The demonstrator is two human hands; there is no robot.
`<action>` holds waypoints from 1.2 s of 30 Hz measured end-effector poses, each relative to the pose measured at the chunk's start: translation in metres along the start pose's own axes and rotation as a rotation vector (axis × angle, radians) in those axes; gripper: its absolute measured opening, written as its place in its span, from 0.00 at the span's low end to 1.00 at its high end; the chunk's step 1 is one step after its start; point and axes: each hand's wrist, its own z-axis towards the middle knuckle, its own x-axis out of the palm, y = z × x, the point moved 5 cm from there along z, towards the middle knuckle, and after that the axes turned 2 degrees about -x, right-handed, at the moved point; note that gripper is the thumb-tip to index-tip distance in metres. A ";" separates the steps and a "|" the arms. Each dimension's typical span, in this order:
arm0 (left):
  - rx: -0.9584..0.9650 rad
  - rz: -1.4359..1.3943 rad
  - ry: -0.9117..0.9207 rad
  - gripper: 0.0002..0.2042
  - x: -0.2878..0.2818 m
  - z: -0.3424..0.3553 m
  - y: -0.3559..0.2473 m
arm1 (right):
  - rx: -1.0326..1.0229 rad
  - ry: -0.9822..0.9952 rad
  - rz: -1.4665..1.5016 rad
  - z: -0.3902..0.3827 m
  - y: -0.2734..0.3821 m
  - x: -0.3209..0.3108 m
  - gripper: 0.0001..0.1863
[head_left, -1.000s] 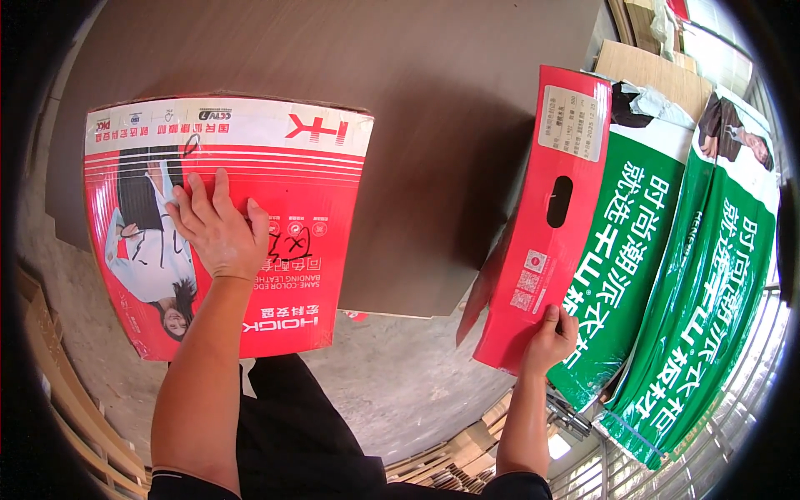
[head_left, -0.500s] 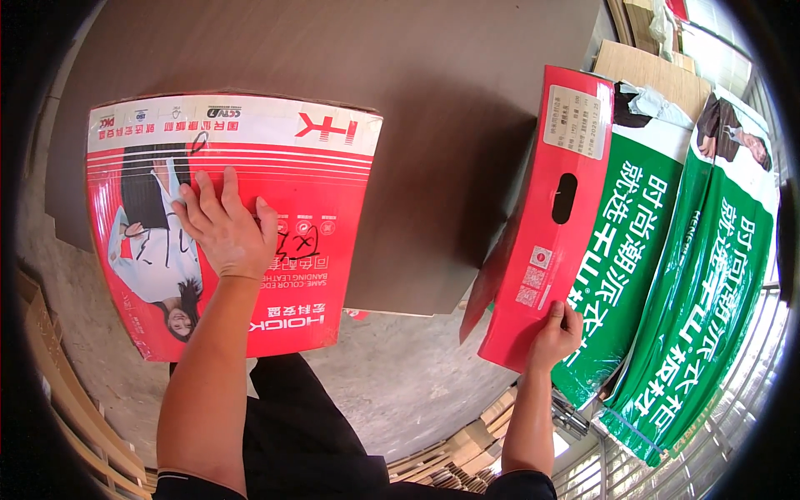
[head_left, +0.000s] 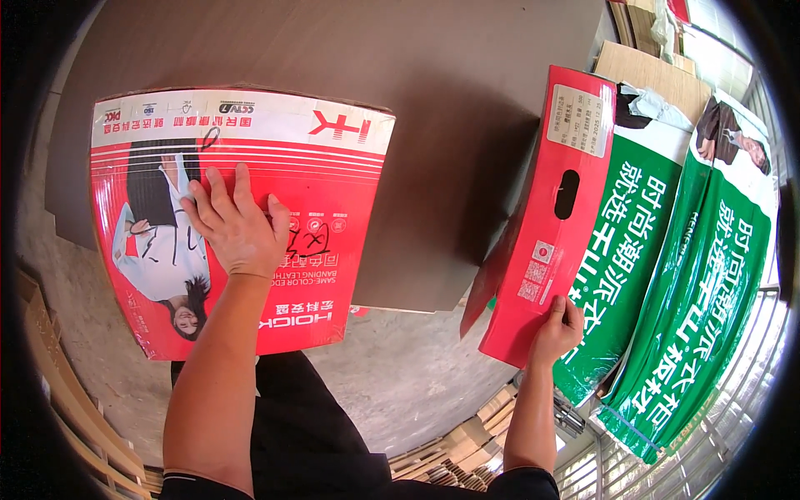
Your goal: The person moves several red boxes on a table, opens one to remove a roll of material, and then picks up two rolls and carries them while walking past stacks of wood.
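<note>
My left hand (head_left: pixel 237 221) lies flat with its fingers spread on a red and white cardboard box (head_left: pixel 325 196). This box sits at the near left of a large brown board (head_left: pixel 417 200), partly past the board's near edge. Its face has a printed picture of a person and black handwritten marks. To the right stands a second red cardboard box (head_left: pixel 552 242), narrow, with an oval hand hole and a white label. My right hand (head_left: pixel 557 333) grips its near lower edge, the thumb showing on the outside. The fingers behind that edge are partly hidden.
Two green and white plastic-wrapped packages (head_left: pixel 637 258) lean at the right, beside the red box. Wooden boards (head_left: pixel 654 71) lie at the far right. Stacked wood pieces (head_left: pixel 454 458) are at the bottom. Grey floor (head_left: pixel 400 358) shows below the brown board.
The left box and my left hand on it have shifted slightly to the right. My right hand and the narrow red box are almost where they were.
</note>
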 end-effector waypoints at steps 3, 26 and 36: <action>-0.004 0.001 0.005 0.29 0.000 0.000 -0.001 | -0.009 0.007 0.000 0.001 0.004 0.001 0.09; -0.066 -0.295 0.124 0.31 0.008 -0.001 -0.002 | 0.115 0.714 0.698 -0.082 0.264 0.185 0.12; 0.143 -0.544 0.018 0.20 0.010 -0.030 0.017 | -0.712 0.379 0.412 -0.139 0.590 0.272 0.20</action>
